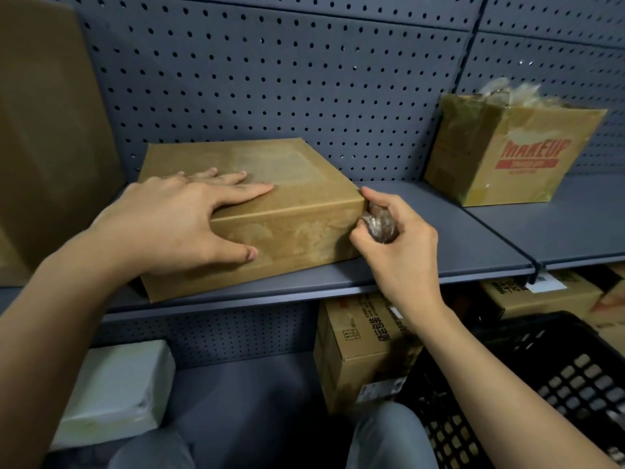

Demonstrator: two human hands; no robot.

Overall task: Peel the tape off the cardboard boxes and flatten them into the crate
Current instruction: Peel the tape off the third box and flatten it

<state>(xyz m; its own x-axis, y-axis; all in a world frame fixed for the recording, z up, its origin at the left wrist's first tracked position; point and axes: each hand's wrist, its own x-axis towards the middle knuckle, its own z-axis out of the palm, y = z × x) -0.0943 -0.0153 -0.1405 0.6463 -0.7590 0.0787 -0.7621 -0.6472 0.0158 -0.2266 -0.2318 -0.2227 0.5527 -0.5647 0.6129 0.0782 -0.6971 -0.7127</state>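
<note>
A flat brown cardboard box [287, 228] lies on the grey shelf [439, 238]. My left hand [176, 218] rests on it, fingers straight across the top and thumb against the front face. At the box's right front corner my right hand [395, 245] grips a crumpled wad of clear tape [380, 225], thumb and fingertips touching the corner edge. Whether the tape is still stuck to the box cannot be seen. A black plastic crate [541, 384] stands at the lower right, below the shelf.
An open box printed MAKEUP [507, 154], stuffed with crumpled tape, stands on the shelf at the right. A large cardboard sheet [44, 130] leans at the left. Below the shelf are more cartons [358, 350] and a white parcel [115, 394]. Pegboard backs the shelves.
</note>
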